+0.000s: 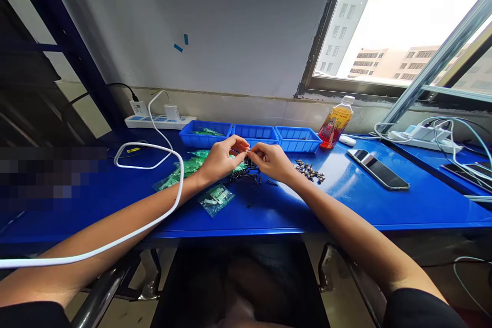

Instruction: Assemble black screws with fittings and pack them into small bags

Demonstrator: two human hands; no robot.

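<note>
Fingertips nearly touching, my left hand [225, 158] and my right hand [271, 160] meet over the middle of the blue table [284, 210]. Both are closed in a pinch, but whatever they hold is too small to make out. Under them lies a pile of small black screw-like pieces [246, 177]. Left of the pile, partly behind my left hand, are clear bags of green pieces [188, 166]. A small bag of pale green pieces [216, 199] lies in front. Small brownish metal pieces [310, 171] are scattered right of my right hand.
Three blue bins stand behind my hands: a left bin [205, 141] with green pieces, a middle bin [255, 133] and a right bin [299, 141]. A drink bottle [335, 124] and a phone [377, 169] are at right. A white cable [179, 184] crosses before my left forearm.
</note>
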